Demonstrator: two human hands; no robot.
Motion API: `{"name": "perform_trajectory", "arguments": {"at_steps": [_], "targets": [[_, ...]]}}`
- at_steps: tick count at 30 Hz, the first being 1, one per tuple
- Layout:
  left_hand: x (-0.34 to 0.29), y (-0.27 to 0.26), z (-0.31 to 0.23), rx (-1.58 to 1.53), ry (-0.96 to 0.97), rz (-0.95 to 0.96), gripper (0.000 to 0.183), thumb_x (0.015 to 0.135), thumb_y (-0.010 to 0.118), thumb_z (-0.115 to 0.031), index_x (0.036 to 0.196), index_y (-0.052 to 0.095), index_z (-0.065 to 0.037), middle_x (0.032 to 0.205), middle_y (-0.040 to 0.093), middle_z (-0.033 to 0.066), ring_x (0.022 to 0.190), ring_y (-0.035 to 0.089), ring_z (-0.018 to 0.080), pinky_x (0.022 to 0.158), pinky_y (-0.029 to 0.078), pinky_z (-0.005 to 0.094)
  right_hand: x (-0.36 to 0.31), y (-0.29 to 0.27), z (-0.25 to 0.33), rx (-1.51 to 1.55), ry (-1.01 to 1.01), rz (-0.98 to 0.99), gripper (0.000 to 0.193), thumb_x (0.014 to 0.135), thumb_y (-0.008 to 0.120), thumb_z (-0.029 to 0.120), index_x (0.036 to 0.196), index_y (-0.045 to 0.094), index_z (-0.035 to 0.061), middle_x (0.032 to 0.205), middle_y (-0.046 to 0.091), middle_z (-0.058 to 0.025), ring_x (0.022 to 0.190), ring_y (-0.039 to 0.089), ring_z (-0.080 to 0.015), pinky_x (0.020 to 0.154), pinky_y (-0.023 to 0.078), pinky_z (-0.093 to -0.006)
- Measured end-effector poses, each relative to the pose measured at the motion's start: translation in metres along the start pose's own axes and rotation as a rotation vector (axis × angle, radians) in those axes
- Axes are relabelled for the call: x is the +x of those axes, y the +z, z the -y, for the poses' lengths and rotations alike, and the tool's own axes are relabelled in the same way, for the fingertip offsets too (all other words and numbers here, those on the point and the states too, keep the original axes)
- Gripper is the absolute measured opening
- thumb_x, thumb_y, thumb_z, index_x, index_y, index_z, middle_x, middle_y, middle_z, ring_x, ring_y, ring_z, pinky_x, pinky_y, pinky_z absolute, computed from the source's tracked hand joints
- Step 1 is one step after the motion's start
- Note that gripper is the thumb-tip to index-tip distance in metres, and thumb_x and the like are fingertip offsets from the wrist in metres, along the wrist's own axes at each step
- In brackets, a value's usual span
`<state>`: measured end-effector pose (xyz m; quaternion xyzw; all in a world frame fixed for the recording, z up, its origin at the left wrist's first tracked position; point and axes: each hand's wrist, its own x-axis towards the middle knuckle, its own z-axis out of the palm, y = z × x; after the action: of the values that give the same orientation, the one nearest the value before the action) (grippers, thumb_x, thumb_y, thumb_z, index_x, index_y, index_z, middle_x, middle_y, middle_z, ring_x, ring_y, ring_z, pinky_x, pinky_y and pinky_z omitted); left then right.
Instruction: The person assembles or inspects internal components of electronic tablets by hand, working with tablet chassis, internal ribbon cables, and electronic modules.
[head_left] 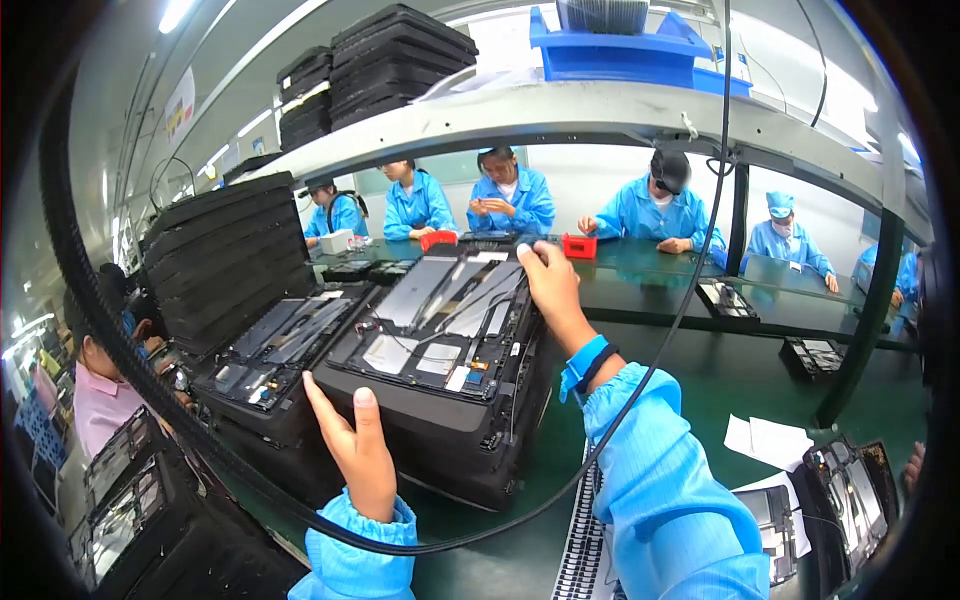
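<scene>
Before me is a stack of black foam trays (pixel 458 465). A flat electronic device with its inside exposed (pixel 412 310), with silver plates and dark cables, lies in the top tray. My right hand (pixel 553 290) is closed around the far right corner of that top tray, its fingertips partly hidden behind the edge. My left hand (pixel 358 450) is by the near left corner, thumb and fingers apart, holding nothing. Whether its fingertips touch the tray, I cannot tell. A second open device (pixel 285 335) lies on a neighbouring foam stack to the left.
A tall pile of foam trays (pixel 225 265) stands at the left. A dark cable (pixel 668 350) hangs across the view. Overhead runs a metal shelf (pixel 560 108). Papers (pixel 768 440) and more open devices (pixel 848 490) lie right. Several people in blue work across the green bench (pixel 640 370).
</scene>
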<state>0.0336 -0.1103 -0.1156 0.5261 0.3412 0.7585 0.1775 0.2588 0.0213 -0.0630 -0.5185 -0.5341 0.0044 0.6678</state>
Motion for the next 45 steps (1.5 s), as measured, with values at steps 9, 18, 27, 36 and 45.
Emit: {"name": "perform_trajectory", "arguments": {"at_steps": [9,18,27,36,45], "targets": [[0.003,0.004,0.011,0.011,-0.023,0.057,0.062,0.088,0.045,-0.027,0.132,0.016,0.005,0.133,0.026,0.0211,0.121,0.029,0.0261,0.101,0.018,0.032,-0.01,-0.001,-0.044,0.259,0.258,-0.061,0.064,0.072,0.06,0.041,0.109,0.047,-0.0095,0.103,0.052,-0.025,0.102,0.045,-0.0343,0.088,0.034,-0.037],[-0.008,0.014,0.005,0.115,0.031,-0.007,0.062,0.087,0.036,-0.033,0.133,0.01,0.0,0.13,0.024,0.0243,0.116,0.029,0.0315,0.099,0.017,0.039,-0.024,0.0,-0.02,0.431,0.267,-0.066,0.03,0.073,0.063,0.025,0.075,0.056,-0.0038,0.083,0.054,-0.0118,0.078,0.051,-0.0216,0.074,0.04,-0.0307],[-0.037,-0.011,0.011,0.081,-0.022,-0.016,0.07,0.086,0.043,-0.032,0.135,0.001,-0.006,0.139,0.011,0.0197,0.128,0.014,0.0313,0.102,0.009,0.0475,-0.012,-0.018,-0.038,0.743,0.284,0.065,0.025,0.08,0.058,0.023,0.09,0.059,0.0006,0.088,0.058,-0.0048,0.083,0.051,-0.0113,0.077,0.037,-0.0257],[-0.086,-0.014,0.04,-0.102,-0.75,0.204,0.06,0.089,0.042,-0.032,0.134,0.015,-0.002,0.13,0.033,0.0127,0.114,0.037,0.0224,0.092,0.031,0.033,-0.076,0.009,-0.159,0.649,0.727,0.384,0.046,0.088,0.037,0.041,0.115,0.05,0.0066,0.113,0.054,-0.0057,0.096,0.049,-0.0177,0.084,0.035,-0.0327],[-0.033,0.022,0.111,-0.236,-0.731,0.328,0.049,0.089,0.037,-0.038,0.124,0.039,-0.004,0.123,0.044,0.0057,0.112,0.039,0.0168,0.091,0.03,0.0292,-0.066,-0.05,-0.122,0.555,0.919,0.273,0.058,0.089,0.032,0.046,0.126,0.039,0.0025,0.129,0.04,-0.0083,0.116,0.037,-0.023,0.097,0.025,-0.0323]]}}
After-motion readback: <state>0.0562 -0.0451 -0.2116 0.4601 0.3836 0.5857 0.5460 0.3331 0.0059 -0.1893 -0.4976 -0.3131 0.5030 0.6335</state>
